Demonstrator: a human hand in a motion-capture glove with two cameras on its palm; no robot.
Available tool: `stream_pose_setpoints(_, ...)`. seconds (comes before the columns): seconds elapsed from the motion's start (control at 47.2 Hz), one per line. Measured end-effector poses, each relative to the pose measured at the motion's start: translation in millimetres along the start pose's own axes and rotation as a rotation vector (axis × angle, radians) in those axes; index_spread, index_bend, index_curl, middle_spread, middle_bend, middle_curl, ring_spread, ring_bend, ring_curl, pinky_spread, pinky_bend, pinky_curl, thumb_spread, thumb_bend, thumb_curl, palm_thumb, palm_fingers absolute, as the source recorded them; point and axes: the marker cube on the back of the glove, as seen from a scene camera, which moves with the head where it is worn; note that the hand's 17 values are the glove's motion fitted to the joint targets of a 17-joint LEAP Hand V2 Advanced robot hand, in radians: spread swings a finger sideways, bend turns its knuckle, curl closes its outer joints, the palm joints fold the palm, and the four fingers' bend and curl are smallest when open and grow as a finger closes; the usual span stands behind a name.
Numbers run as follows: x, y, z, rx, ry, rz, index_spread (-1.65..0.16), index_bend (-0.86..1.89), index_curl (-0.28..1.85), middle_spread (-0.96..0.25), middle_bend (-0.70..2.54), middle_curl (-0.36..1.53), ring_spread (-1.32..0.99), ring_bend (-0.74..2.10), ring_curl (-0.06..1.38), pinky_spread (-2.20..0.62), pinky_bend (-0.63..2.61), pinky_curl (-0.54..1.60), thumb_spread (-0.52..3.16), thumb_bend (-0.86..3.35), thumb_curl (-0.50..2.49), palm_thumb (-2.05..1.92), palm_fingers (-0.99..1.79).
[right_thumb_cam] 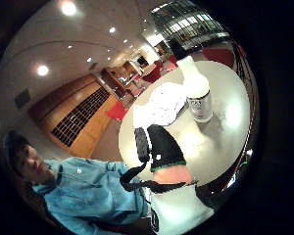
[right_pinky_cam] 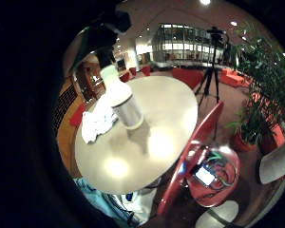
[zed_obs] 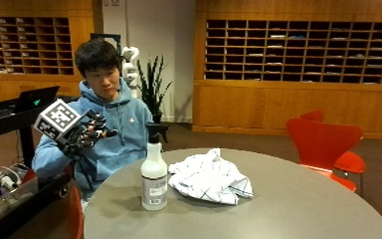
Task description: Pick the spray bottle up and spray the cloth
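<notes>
The bottle (zed_obs: 154, 175) stands upright on the round bench (zed_obs: 297, 204), just beside the crumpled white cloth (zed_obs: 209, 178) — the two look close enough to touch, though I can't be sure. The person's gloved hand (zed_obs: 85, 133) is raised at chest height, well clear of both — fingers loosely curled, holding nothing.

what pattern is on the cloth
White with a thin dark grid check; the cloth shows best in the outside view.

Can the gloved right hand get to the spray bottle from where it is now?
Probably yes: the right hand hangs raised, empty, off the table's edge, and nothing lies between it and the upright spray bottle; the cloth lies beyond.
</notes>
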Motion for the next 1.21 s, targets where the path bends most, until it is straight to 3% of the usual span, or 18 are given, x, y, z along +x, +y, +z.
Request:
stream_pose_setpoints(0.36,13,-32,43,-0.036,-0.084,0.119,-0.31,0.1,0.18,-0.01,0.22,0.33,0.06,0.47,0.29,0.23,0.54,0.35,1.05,-0.03,0.33,0.53,0.26)
stream_pose_setpoints(0.678,6,-74,96,-0.05,-0.363,0.236,-0.27,0.09,0.17,0.02,0.23,0.34,0.09,0.51,0.3,0.22,0.56,0.35,1.04,-0.03,0.34,0.51,0.3)
stream_pose_setpoints(0.869,-3,-105,132,-0.056,-0.533,0.4,-0.24,0.1,0.17,0.02,0.25,0.35,0.07,0.55,0.31,0.18,0.54,0.35,1.03,-0.01,0.35,0.57,0.39)
stream_pose_setpoints(1.081,-21,-130,155,-0.1,-0.619,0.558,-0.22,0.24,0.26,-0.08,0.41,0.4,-0.02,0.52,0.3,0.1,0.28,0.28,0.97,0.07,0.45,0.83,0.92)
stream_pose_setpoints(1.208,-30,-142,167,-0.12,-0.587,0.559,-0.21,0.27,0.33,-0.12,0.47,0.44,-0.11,0.57,0.35,0.02,0.19,0.28,0.78,0.02,0.52,0.88,1.21)
